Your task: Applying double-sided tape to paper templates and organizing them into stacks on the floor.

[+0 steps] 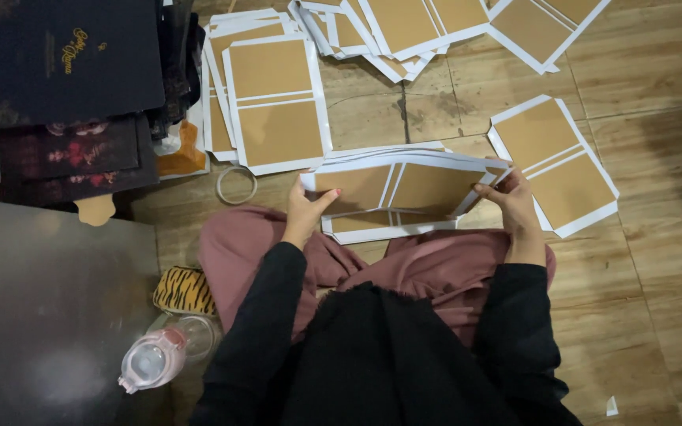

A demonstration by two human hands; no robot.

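A stack of white-bordered brown cover sheets point(404, 193) is held over the lap, clasped by the left hand point(307, 211) and right hand point(509, 199) at its ends. Dark printed boxes point(65, 63) are stacked top left. A clear pink-lidded bottle point(155, 359) lies on the floor point(657, 260).

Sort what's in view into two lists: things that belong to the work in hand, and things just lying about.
In the work:
- stack of brown-and-white card sheets, held by the left hand and right hand
- piles of the same sheets on the floor
- single sheet by the right hand

Lying about:
- tape ring
- pink-capped bottle
- tiger-striped pouch
- dark printed boxes
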